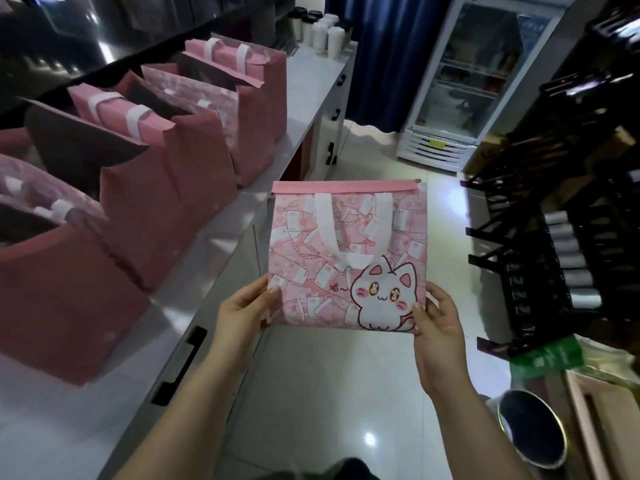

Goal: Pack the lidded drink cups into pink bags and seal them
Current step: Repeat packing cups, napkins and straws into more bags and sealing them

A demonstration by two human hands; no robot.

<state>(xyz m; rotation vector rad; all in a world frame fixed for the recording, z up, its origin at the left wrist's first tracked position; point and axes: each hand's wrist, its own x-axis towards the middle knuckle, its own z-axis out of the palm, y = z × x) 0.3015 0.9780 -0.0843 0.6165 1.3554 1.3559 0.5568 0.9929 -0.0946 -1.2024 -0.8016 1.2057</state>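
A flat, folded pink bag (346,254) with a white cat print and white handles hangs in the air over the floor. My left hand (242,308) pinches its lower left corner and my right hand (434,317) pinches its lower right corner. Several pink bags (194,157) stand in a row on the white counter (214,244) to my left, some open at the top, one at the near left with cup lids showing inside. Several lidded white drink cups (327,36) stand at the counter's far end.
A glass-door fridge (474,81) stands at the back. Black crates (561,220) with bottles fill the right side. A round bin (533,427) sits at the lower right by a green packet (550,356). The tiled floor runs between counter and crates.
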